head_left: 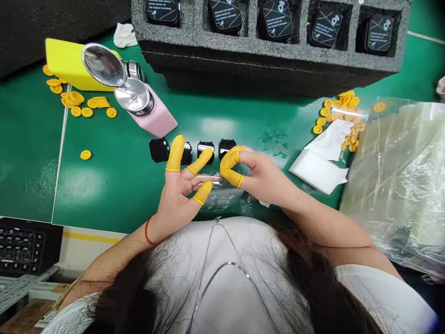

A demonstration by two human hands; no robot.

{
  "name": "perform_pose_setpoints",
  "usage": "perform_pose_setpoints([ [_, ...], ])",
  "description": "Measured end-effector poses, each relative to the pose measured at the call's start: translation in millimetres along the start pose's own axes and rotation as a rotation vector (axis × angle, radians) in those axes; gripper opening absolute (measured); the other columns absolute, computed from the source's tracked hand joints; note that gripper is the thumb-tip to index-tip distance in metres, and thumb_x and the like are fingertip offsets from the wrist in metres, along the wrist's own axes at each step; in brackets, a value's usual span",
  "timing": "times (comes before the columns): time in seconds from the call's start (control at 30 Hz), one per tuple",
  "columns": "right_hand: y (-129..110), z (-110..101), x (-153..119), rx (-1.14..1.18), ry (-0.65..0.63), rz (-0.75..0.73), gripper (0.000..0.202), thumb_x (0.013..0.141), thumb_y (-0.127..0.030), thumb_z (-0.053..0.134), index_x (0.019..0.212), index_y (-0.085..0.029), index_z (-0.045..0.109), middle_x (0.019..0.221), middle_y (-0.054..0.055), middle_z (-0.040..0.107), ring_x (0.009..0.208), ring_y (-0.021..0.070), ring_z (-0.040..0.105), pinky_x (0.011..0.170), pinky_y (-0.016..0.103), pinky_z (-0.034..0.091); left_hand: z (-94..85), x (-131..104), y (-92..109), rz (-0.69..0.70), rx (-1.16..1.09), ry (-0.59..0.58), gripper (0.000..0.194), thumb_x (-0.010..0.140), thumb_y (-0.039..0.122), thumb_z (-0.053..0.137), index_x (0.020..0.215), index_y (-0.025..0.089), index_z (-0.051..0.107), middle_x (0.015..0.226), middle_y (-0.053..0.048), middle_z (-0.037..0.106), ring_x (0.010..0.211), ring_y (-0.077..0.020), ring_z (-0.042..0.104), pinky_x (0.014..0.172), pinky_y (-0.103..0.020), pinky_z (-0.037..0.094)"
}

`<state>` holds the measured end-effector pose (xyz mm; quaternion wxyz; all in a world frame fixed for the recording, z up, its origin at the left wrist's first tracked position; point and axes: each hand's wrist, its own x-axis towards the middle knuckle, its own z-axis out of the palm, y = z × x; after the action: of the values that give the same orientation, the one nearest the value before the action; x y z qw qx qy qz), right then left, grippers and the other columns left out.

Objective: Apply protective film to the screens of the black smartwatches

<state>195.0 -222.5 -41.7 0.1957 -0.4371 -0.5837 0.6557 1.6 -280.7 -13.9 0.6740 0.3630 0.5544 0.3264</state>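
My left hand (179, 195) is open, with yellow finger cots on the thumb and two fingers, all spread. Its lower fingers reach toward my right hand (255, 174), whose cotted thumb and fingers are pinched together on the edge of a clear film (216, 176) with small white markings. Below both hands lies a clear printed sheet (222, 198). Just beyond them, several black square watch bodies stand in a row, among them a left one (159, 150), a middle one (206, 152) and a right one (227, 147), partly behind my right hand.
A grey foam tray (271, 53) with black watch units stands at the back. To the left are a pink pump bottle (156, 113) with its lid up, a yellow box (66, 60) and loose finger cots (85, 154). White wipes (320, 162) and a plastic-wrapped stack (399, 185) lie right.
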Motion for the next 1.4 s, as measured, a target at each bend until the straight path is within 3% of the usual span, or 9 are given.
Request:
perform_pose_setpoints([
  [0.1, 6, -12, 7, 0.154, 0.140, -0.010, 0.005, 0.080, -0.011, 0.059, 0.078, -0.015, 0.061, 0.086, 0.002, 0.062, 0.084, 0.0147, 0.056, 0.079, 0.031, 0.044, -2.3, 3, -2, -0.004, -0.058, -0.024, 0.070, 0.096, 0.023, 0.056, 0.152, 0.039, 0.019, 0.140, -0.008, 0.053, 0.112, -0.0210, 0.065, 0.103, -0.040, 0.049],
  [0.2, 24, -26, 19, 0.229, 0.311, 0.064, 0.006, 0.082, -0.013, 0.059, 0.077, -0.016, 0.059, 0.081, 0.001, 0.060, 0.078, 0.0133, 0.055, 0.073, 0.029, 0.043, -3.1, 8, 0, -0.095, -0.128, -0.044, 0.044, 0.100, 0.028, 0.049, 0.143, 0.027, 0.040, 0.121, -0.007, 0.066, 0.108, -0.0204, 0.066, 0.099, -0.038, 0.052],
  [0.33, 49, -32, 29, 0.138, 0.287, 0.113, 0.017, 0.082, -0.015, 0.059, 0.066, -0.016, 0.055, 0.079, 0.002, 0.059, 0.078, 0.0145, 0.054, 0.075, 0.032, 0.043, 0.5, 18, 1, -0.323, -0.101, -0.147, 0.028, 0.098, 0.031, 0.052, 0.120, 0.015, 0.060, 0.102, -0.006, 0.072, 0.097, -0.0150, 0.069, 0.089, -0.026, 0.056],
  [0.53, 57, -26, 26, -0.085, 0.212, 0.151, 0.018, 0.086, -0.023, 0.060, 0.069, -0.017, 0.060, 0.091, 0.005, 0.062, 0.098, 0.0226, 0.053, 0.091, 0.044, 0.041, 4.9, 25, -8, -0.503, -0.089, -0.257, 0.046, 0.095, 0.033, 0.058, 0.133, 0.008, 0.051, 0.104, -0.008, 0.072, 0.096, -0.0132, 0.069, 0.090, -0.023, 0.055],
  [0.83, 56, -24, 27, -0.203, 0.170, 0.148, 0.037, 0.089, -0.052, 0.060, 0.072, -0.020, 0.060, 0.096, 0.008, 0.063, 0.103, 0.0271, 0.052, 0.099, 0.052, 0.039, -0.2, 26, -15, -0.440, -0.005, -0.300, 0.047, 0.095, 0.027, 0.056, 0.137, 0.007, 0.048, 0.103, -0.006, 0.073, 0.093, -0.0082, 0.069, 0.088, -0.014, 0.054],
  [1.4, 55, -24, 28, -0.270, 0.156, 0.165, 0.031, 0.091, -0.045, 0.059, 0.075, -0.019, 0.060, 0.099, 0.007, 0.063, 0.102, 0.0270, 0.052, 0.097, 0.053, 0.040, -0.6, 27, -16, -0.403, 0.042, -0.290, 0.056, 0.096, 0.025, 0.055, 0.146, 0.006, 0.037, 0.104, -0.005, 0.073, 0.093, -0.0075, 0.069, 0.089, -0.013, 0.053],
])
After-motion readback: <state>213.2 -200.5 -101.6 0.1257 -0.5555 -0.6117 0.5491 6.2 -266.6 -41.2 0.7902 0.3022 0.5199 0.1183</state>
